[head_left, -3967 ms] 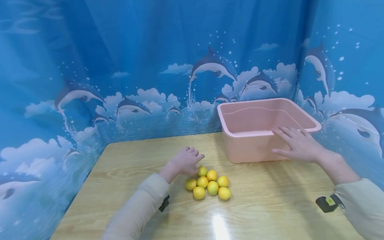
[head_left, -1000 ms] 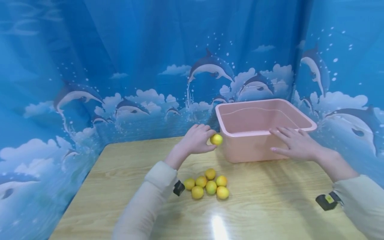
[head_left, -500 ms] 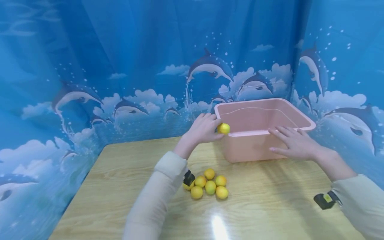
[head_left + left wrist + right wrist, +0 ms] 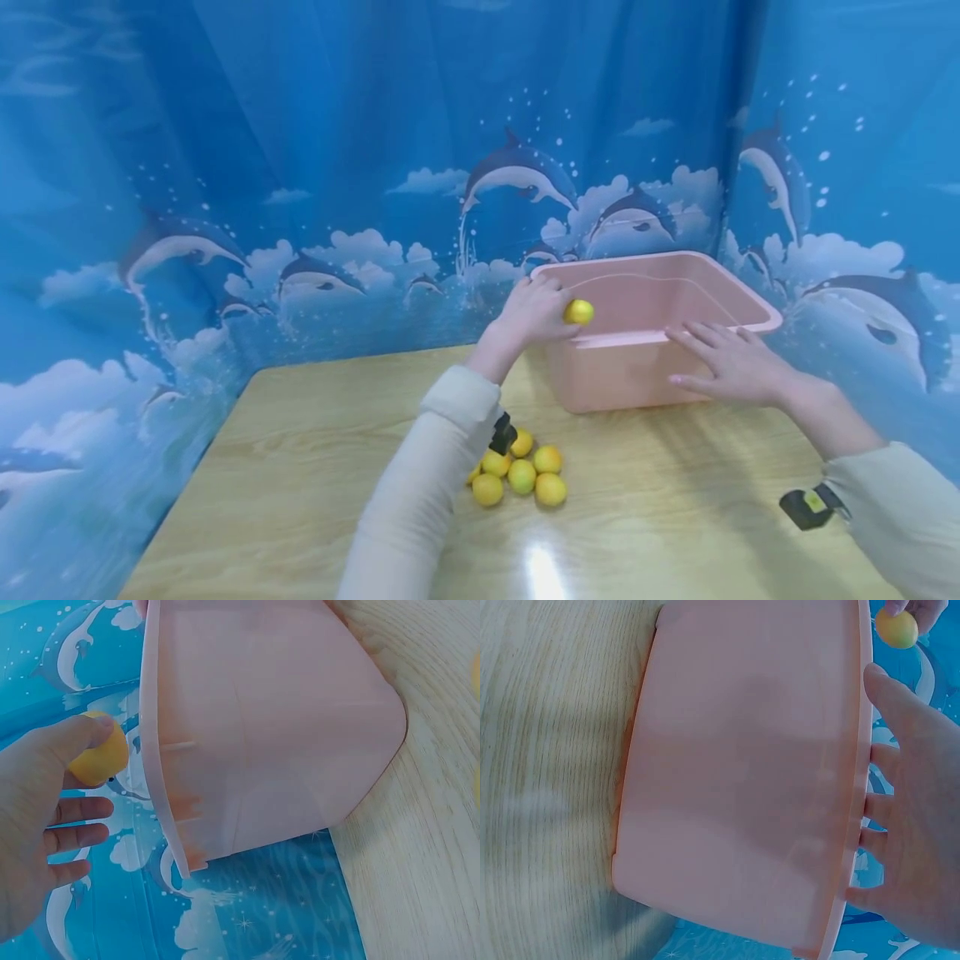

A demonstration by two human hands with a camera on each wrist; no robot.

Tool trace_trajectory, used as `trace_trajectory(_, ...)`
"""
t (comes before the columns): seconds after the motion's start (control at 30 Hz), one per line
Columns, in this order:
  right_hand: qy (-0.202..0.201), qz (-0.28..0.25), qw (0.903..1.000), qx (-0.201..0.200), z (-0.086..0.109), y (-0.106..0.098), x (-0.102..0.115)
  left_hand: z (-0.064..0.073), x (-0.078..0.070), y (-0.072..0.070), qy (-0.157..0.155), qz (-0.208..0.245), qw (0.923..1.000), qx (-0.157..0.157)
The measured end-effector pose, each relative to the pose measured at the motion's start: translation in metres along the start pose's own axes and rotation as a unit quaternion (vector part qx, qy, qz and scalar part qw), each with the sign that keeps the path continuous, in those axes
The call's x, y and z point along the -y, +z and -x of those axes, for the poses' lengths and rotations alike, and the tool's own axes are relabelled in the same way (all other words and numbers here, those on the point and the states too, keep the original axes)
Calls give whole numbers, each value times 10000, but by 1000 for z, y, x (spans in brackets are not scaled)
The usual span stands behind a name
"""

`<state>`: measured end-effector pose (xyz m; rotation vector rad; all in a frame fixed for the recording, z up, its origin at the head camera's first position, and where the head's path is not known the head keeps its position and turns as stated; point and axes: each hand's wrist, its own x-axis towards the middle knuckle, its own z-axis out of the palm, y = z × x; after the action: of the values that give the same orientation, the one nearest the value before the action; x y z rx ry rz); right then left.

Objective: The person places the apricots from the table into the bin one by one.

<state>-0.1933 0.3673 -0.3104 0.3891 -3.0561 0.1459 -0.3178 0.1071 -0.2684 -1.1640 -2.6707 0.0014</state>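
Step in hand, by my read: loading citrus into the pink plastic tub [image 4: 615, 379], w/ this one at the drop stage. L hand [image 4: 534, 312] is over the tub's L end, pinching a small yellow citrus fruit [image 4: 580, 312] btwn thumb & prob. index; the other three fingers stick out loose, per the left wrist view. Fruit is above rim height near the tub's front-L corner, not released yet; can't tell if it's fully past the rim. R hand [image 4: 738, 362] lies across the tub's front rim, R of ctr, fingers spread & fairly straight, no fruit in it, prob. steadying the tub.

Citrus pile [image 4: 522, 476] is on the tabletop [image 4: 315, 467], in front of the tub's L end & slightly L of it; 7 visible, one mostly hidden by the L sleeve [image 4: 431, 475]. Tub floor's out of view, so no count of what's inside.

Next move, I'd say: carry fruit a touch farther R, clear of the tub's rim, lower it inside, then part thumb & finger. Early release = risk of a bounce off the rim. Then L hand back to the pile for another, R hand bracing the tub.
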Motion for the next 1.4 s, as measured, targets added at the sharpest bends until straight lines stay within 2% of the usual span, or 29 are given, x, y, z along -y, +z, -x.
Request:
trace_trajectory(0.27,-7,-15,10000,3,1,3,2,-8,-4,1,-108,-107,9998,132)
trace_trajectory(0.47,51,-74,10000,20,2,4,4,-15,-10,2,-61,-220,9994,267)
trace_trajectory(0.7,40,-78,10000,26,1,5,5,-16,-14,5,-78,-439,9983,362)
trace_trajectory(0.9,-3,-66,10000,12,0,5,6,-13,-10,3,29,-594,9974,417)
trace_trajectory(1.13,-4,67,10000,-50,0,4,4,-4,-2,-4,340,-613,9974,171)
trace_trajectory(1.4,22,56,10000,-33,0,3,0,16,6,-9,546,-627,9964,-162)
